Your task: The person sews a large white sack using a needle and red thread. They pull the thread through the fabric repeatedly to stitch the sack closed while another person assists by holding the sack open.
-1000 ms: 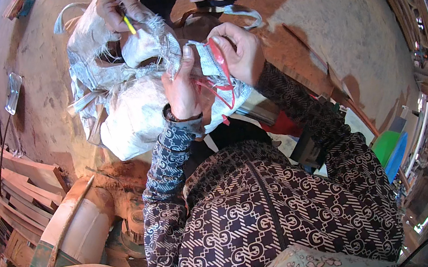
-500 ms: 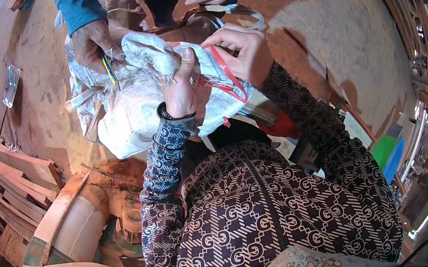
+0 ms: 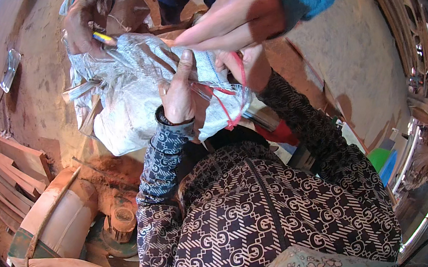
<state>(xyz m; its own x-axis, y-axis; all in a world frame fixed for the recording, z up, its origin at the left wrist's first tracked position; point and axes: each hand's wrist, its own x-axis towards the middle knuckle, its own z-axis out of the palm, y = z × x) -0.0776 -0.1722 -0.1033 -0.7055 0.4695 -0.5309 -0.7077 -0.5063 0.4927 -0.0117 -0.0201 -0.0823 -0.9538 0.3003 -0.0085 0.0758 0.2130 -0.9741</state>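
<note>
A frayed white woven sack [image 3: 126, 121] is bunched up in front of me. My left hand [image 3: 178, 99] grips its gathered edge, thumb pointing up along the cloth. At the sack's right edge my right hand [image 3: 252, 70] is closed, with a red plastic strap [image 3: 241, 70] looped across its fingers; the other person's hand partly covers it. That strap also hangs in thin strands below. From the far side the co-worker's hand [image 3: 242, 16] reaches over the sack mouth. The co-worker's other hand [image 3: 87, 23] holds the sack and a thin yellow-and-blue tool [image 3: 104, 38].
Curved wooden boards [image 3: 15, 159] are stacked at the left. A dusty machine part [image 3: 120, 224] and a pale rounded bundle [image 3: 68, 217] lie at lower left. Long timber pieces [image 3: 399, 17] line the right side, with green and blue sheets [image 3: 382, 160] below them.
The co-worker's hand has come forward over the sack, close to my right hand. My right hand has moved slightly down, and the red strap's loop has shifted. The co-worker's tool hand has risen.
</note>
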